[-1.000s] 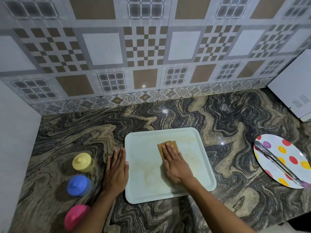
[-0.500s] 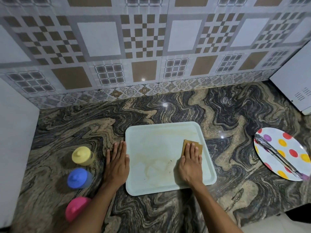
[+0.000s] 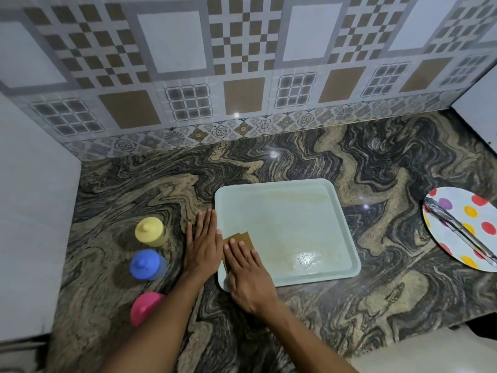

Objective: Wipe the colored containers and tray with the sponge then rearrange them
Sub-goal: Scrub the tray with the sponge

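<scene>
A pale green tray (image 3: 290, 219) lies flat on the marble counter, with stains and a wet patch near its front. My right hand (image 3: 246, 273) presses flat on a brown sponge (image 3: 240, 238) at the tray's front left corner. My left hand (image 3: 203, 244) rests flat on the counter, fingers together, against the tray's left edge. Left of it stand three containers in a column: yellow (image 3: 149, 231) at the back, blue (image 3: 146, 264) in the middle, pink (image 3: 145, 306) nearest me, partly behind my left forearm.
A polka-dot plate (image 3: 473, 211) with metal tongs (image 3: 457, 230) on it sits at the right. A white appliance (image 3: 481, 114) stands at the back right, a white wall panel (image 3: 29, 224) on the left, and the tiled wall runs behind the counter.
My right hand slid the sponge across the tray, from the middle to the right side, then over to the front left corner. My left hand stayed beside the tray's left edge.
</scene>
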